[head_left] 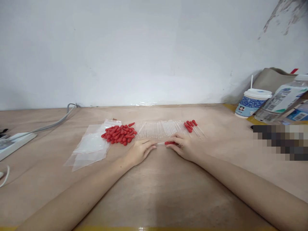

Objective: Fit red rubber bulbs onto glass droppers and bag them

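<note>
Cable, grey, runs along the far left of the desk to a white power strip at its left edge. Right of that lies a loose stack of clear plastic bags, flat and overlapping. Just beside the bags sits a pile of red rubber bulbs, touching the left end of a row of clear tubes laid side by side across the middle of the desk.

In front of that row the two hands meet. The left hand rests low on the desk, its fingertips pinching the clear end of a single dropper. The dropper lies crosswise between both hands, just before the row of tubes. The right hand pinches its red bulb end, fingers curled close over it.

Past the right hand, at the right end of the row, lie a few finished droppers with red bulbs fitted. Well apart, at the far right by the wall, stand a lidded paper cup with a straw and a tilted plastic bottle.
</note>
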### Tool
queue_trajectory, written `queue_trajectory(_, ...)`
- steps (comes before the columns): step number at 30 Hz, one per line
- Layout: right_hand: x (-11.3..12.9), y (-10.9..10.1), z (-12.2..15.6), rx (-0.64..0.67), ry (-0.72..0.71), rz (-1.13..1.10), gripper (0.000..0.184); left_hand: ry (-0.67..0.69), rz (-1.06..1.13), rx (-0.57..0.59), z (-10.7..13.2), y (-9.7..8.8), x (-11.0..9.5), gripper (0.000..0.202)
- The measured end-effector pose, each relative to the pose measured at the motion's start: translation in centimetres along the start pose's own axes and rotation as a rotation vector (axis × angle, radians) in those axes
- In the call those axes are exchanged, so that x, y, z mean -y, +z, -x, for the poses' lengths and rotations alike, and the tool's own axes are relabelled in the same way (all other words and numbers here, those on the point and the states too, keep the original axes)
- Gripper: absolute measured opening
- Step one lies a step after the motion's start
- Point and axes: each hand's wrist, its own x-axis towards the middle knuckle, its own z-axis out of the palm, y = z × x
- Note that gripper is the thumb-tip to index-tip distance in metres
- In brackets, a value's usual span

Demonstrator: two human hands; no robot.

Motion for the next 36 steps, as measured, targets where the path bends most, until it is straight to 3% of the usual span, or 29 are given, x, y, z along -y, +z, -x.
queue_trajectory(9, 1.3, 0.1, -0.3, 0.022, -0.024, 0.014, 0.012, 0.046, 0.088, -0.090, 0.1, 0.3, 0.2, 0.018)
queue_trajectory(20, 1.1, 0.4, -0.4, 0.086, -0.031, -0.029, 0.013, 0.053, 0.089, -0.054, -0.2, 0.4, 0.0, 0.019)
queue_trajectory(24, 0.8, 0.6, -0.6, 0.041, 0.066, -0.137, 0.012, 0.003, 0.097, -0.068, -0.4, 0.4, 0.1, 0.019)
queue_trajectory(28, 0.6, 0.6, -1.5, -0.075, 0.288, -0.394, 0.017, -0.089, 0.129, -0.070, -0.4, 0.2, 0.1, 0.025)
queue_trajectory(32, -0.9, -2.1, -3.4, -0.239, 0.501, -0.607, 0.042, -0.185, 0.138, -0.038, -0.2, -0.1, 0.0, 0.038)
queue_trajectory(34, -2.7, -4.5, -4.4, -0.364, 0.570, -0.573, 0.041, -0.200, 0.134, -0.010, -0.1, -0.1, 0.0, 0.037)
queue_trajectory(36, -5.2, -6.8, -5.1, -0.384, 0.652, -0.471, 0.031, -0.206, 0.138, 0.038, -0.2, -0.1, 0.0, 0.036)
